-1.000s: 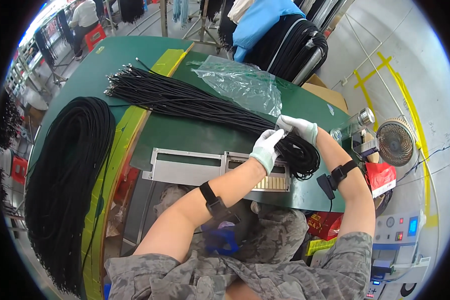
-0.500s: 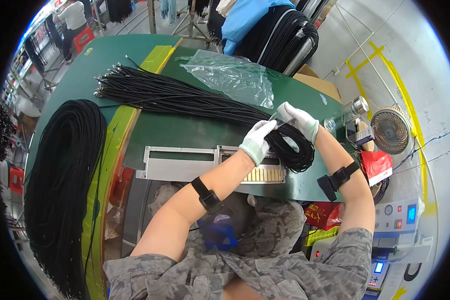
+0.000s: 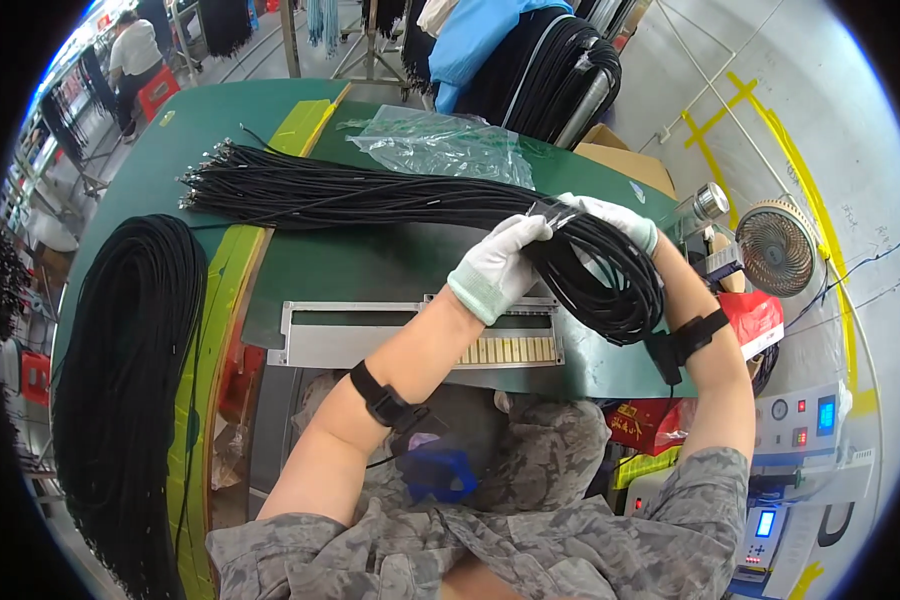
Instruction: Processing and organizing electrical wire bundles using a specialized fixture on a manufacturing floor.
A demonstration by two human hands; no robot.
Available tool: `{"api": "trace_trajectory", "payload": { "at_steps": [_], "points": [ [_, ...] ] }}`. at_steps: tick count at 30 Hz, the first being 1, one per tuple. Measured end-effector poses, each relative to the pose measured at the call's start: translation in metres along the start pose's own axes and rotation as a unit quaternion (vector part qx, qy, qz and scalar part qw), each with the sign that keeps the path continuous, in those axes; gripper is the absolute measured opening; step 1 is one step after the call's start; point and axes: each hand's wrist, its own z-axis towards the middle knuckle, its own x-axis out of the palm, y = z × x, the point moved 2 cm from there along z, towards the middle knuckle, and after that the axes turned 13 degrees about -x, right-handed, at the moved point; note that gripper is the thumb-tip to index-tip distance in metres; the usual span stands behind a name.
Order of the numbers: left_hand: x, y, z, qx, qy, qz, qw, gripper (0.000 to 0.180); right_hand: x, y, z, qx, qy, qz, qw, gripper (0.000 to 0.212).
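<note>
A long bundle of black cables (image 3: 400,200) lies across the table, its metal-tipped ends at the left and its looped end raised at the right. My right hand (image 3: 615,220), in a white glove, is wrapped round the looped end from the far side; cables hide some fingers. My left hand (image 3: 500,262), also gloved, is closed in a pinch at the near side of the bundle. At its fingertips shows a thin, shiny clear strip (image 3: 554,212) lying against the cables. Below the left hand rests a metal frame fixture (image 3: 360,345) with a row of pale yellow blocks.
A second coil of black cables (image 3: 120,400) hangs over the table's left side, beside a yellow-taped edge (image 3: 220,300). Clear plastic bags (image 3: 440,145) lie at the back. To the right are a glass bottle (image 3: 700,205), a small fan (image 3: 775,248) and a red bag (image 3: 750,318).
The looped end has been lifted and tilted up. My right hand has shifted from above the bundle to round its far side; my left hand has moved slightly left. The clear strip now lies against the cables.
</note>
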Motion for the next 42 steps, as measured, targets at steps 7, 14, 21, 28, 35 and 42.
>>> {"api": "trace_trajectory", "payload": {
  "at_steps": [7,14,21,28,35,42],
  "points": [
    [0.019,-0.024,0.000,-0.121,-0.106,0.012,0.987,0.013,0.018,-0.053,-0.024,-0.126,-0.165,-0.055,0.977,0.039],
    [-0.005,-0.025,0.040,-0.157,-0.315,0.124,0.928,0.019,0.026,-0.100,-0.041,0.017,-0.234,-0.038,0.971,0.034],
    [-0.023,-0.030,0.068,-0.135,-0.304,0.103,0.937,0.024,0.048,-0.100,-0.047,0.073,-0.397,-0.186,0.896,0.022],
    [-0.051,-0.016,0.075,-0.168,-0.275,0.066,0.944,0.026,0.016,-0.122,-0.031,-0.015,-0.366,-0.171,0.915,0.019],
    [-0.044,-0.026,0.070,-0.154,-0.326,0.087,0.929,0.022,0.052,-0.106,-0.025,0.029,-0.385,-0.162,0.908,0.017],
    [-0.098,-0.030,0.085,-0.200,-0.201,0.085,0.955,0.016,0.073,-0.100,-0.026,0.043,-0.340,-0.121,0.931,0.020]
  ]
}}
